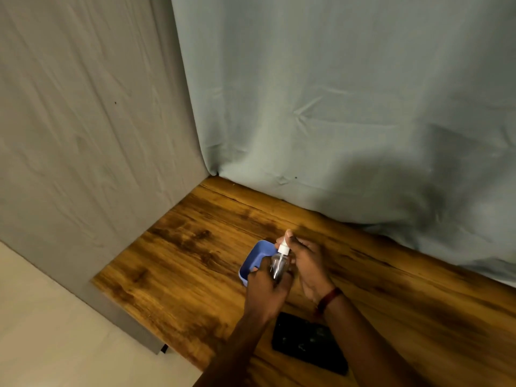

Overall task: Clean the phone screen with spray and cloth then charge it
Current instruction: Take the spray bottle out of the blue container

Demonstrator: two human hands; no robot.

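Note:
A small clear spray bottle [277, 265] with a white nozzle is held above the wooden table [181, 261]. My left hand [265, 291] grips the bottle's body from below. Fingers of my right hand [305, 261] pinch the white nozzle at the top. A black phone [307, 342] lies flat on the table, screen up, below and between my forearms. No cloth or charger shows in this view.
A blue plastic tray [258, 256] stands on the table just behind the bottle, partly hidden by my hands. Grey-blue fabric hangs behind the table and along its left side. The table's left edge drops to a pale floor.

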